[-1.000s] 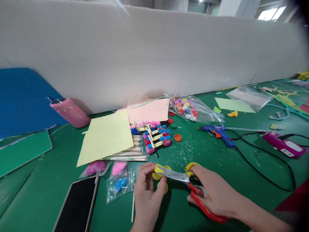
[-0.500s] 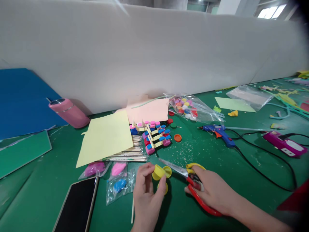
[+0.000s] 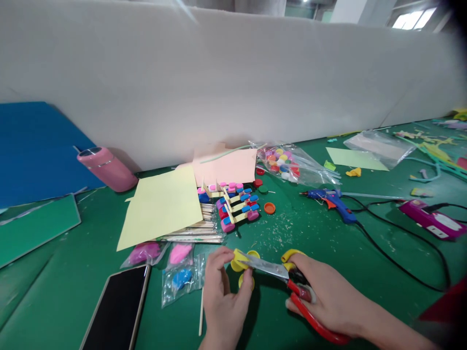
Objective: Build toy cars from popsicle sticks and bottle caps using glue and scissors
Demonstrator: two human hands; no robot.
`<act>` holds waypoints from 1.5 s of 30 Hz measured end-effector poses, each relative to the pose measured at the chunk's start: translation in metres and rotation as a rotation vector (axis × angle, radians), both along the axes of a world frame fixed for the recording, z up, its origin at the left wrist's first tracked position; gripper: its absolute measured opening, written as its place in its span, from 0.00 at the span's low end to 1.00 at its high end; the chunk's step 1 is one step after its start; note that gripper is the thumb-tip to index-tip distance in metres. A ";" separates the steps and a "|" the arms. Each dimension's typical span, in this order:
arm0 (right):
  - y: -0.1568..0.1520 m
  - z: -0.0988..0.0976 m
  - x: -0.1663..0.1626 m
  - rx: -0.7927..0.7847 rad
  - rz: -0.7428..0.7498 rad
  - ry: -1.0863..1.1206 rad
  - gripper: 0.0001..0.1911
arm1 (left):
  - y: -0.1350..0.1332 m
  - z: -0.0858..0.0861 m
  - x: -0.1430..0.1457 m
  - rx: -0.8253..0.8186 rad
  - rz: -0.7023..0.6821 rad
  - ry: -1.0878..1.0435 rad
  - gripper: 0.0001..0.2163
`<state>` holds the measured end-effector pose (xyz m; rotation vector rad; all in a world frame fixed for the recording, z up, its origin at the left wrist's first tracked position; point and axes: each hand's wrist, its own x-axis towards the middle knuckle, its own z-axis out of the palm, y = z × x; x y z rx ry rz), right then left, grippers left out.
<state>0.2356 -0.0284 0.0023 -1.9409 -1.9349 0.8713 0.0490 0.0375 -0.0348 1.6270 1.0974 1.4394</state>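
My left hand (image 3: 222,296) pinches a yellow bottle cap (image 3: 238,260) just above the green table (image 3: 328,243). My right hand (image 3: 330,299) is closed round the red and yellow handles of a pair of scissors (image 3: 288,282). The scissors' metal blade tip rests against the yellow cap. Two more yellow caps (image 3: 252,254) lie close by, one behind and one below the held cap, partly hidden by my thumb.
A dark phone (image 3: 116,308) lies at the front left beside small bags of coloured pieces (image 3: 180,274). Behind are yellow paper (image 3: 160,206), sticks, a cap-and-stick model (image 3: 237,204), a bag of caps (image 3: 284,163), a blue glue gun (image 3: 330,200) with black cables, a pink bottle (image 3: 105,167).
Half a second ago the scissors were drawn back from the cap. Now my right hand has brought the blade tip back against the yellow cap in my left hand.
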 end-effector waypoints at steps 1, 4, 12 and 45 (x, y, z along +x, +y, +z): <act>0.001 -0.001 0.000 -0.010 0.003 -0.003 0.17 | 0.000 0.000 0.000 0.017 0.001 0.014 0.15; 0.002 -0.002 -0.001 -0.036 0.008 -0.007 0.18 | 0.001 0.000 0.000 0.040 0.018 0.021 0.15; 0.001 -0.002 -0.001 -0.052 -0.032 -0.008 0.18 | -0.003 0.007 0.001 -0.211 -0.038 -0.136 0.15; 0.001 -0.011 0.001 -0.027 -0.056 0.002 0.12 | 0.002 0.028 0.001 -0.816 -0.281 -0.630 0.12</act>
